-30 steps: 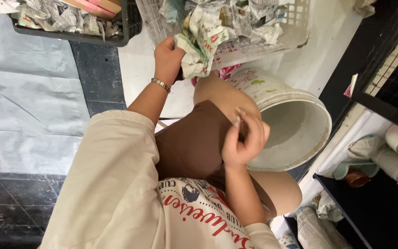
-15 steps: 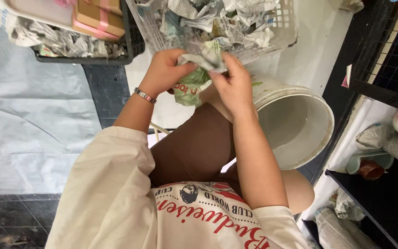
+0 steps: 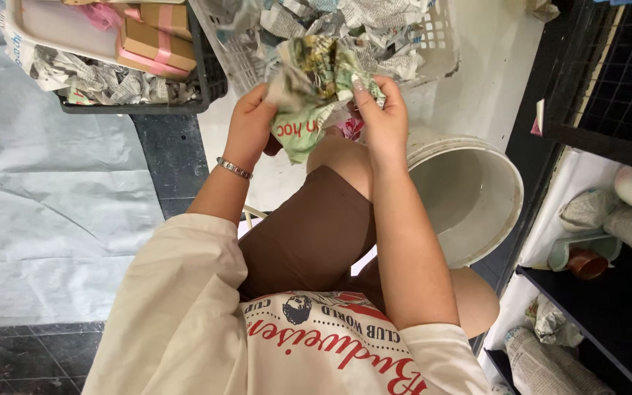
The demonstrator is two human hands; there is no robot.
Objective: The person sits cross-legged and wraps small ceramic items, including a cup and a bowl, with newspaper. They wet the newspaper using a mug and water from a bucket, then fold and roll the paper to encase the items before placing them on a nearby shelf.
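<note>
- Both hands now grip one crumpled newspaper wad [image 3: 309, 91]: the left hand [image 3: 249, 121] pinches its left edge, the right hand [image 3: 382, 110] clamps its right edge, fingers closed on the paper.
- A second ago only the left hand held the wad up by the white basket, while the right hand sat low over the knee; half a second ago the right hand had come up to it. Since then the wad has been pulled wider and lifted a little, so I judge it is being spread open.
- The wad hangs in the air above the bent knee [image 3: 345, 157], just in front of the basket's near rim.
- Near edges: a white bucket [image 3: 469, 197] lies tilted just right of the right forearm, its open mouth facing the camera; the forearm nearly meets its rim.
- To the left, grey sheet [image 3: 53, 212] over dark floor gives open room.
- Farther off, the white basket [image 3: 440, 44] is heaped with paper wads; a black crate [image 3: 206, 80] with boxes and paper stands left of it.
- Dark shelves [image 3: 601, 307] with wrapped items close off the right side.
</note>
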